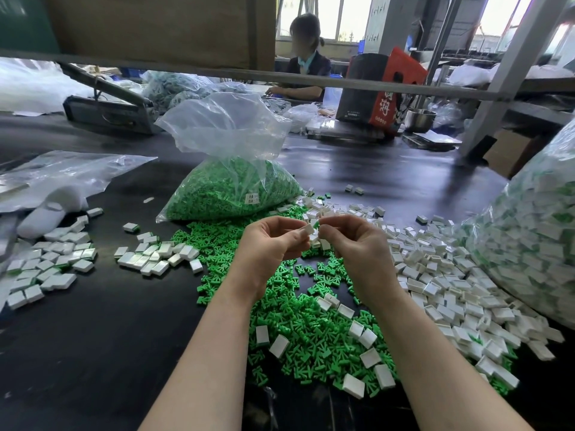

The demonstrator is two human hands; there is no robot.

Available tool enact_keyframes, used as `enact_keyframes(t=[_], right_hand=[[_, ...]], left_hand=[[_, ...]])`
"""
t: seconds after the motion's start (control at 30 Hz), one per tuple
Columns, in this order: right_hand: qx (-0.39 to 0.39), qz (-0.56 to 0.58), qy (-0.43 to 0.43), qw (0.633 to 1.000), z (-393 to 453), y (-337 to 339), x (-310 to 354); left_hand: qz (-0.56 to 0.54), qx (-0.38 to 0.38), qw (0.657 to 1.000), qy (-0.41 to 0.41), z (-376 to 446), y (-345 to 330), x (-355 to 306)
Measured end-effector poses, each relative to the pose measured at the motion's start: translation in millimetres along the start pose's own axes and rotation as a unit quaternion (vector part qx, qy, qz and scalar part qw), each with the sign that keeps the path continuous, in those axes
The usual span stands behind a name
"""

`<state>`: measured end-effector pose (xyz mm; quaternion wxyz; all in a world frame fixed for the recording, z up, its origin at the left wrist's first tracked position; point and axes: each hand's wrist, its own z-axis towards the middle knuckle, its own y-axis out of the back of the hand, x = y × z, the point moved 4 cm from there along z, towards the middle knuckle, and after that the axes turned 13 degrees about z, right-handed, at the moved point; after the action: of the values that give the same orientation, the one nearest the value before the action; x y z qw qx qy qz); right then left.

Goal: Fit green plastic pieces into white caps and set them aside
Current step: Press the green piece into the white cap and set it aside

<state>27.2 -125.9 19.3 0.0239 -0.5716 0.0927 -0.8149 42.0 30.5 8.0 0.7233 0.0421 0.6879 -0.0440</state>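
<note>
A white cap (308, 229) is pinched in the left hand (270, 241), and a green piece (316, 224) is pinched in the right hand (357, 244), the two touching between the fingertips. Loose green pieces (311, 331) are spread on the black table (109, 321) beneath, with a bag (230, 188) behind.

Daylight floods through windows (336, 17) at the back of a workshop, where a seated worker (303, 57) faces a long dark table (93, 337) beneath a grey metal rail (373, 85) and post (510, 66).
</note>
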Motion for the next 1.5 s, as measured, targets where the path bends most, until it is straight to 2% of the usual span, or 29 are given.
enact_keyframes(t=[0.63, 0.8, 1.03, 1.5], right_hand=[[0.052, -0.094, 0.021, 0.994, 0.0, -3.8, 2.3], [0.030, -0.041, -0.009, 0.999, -1.3, 0.1, -1.7], [0.053, -0.130, -0.022, 0.990, 1.8, 2.3, -8.9], [0.130, -0.273, 0.017, 0.953, 3.3, 3.4, -11.4]], left_hand=[[0.084, -0.035, 0.994, -0.052, 0.5, 4.3, 0.2], [0.093, -0.021, 0.993, -0.068, 1.7, 3.4, -2.0], [0.160, -0.017, 0.984, -0.071, 3.3, -0.3, 2.6], [0.306, 0.001, 0.946, -0.104, 1.1, 0.8, 1.3]])
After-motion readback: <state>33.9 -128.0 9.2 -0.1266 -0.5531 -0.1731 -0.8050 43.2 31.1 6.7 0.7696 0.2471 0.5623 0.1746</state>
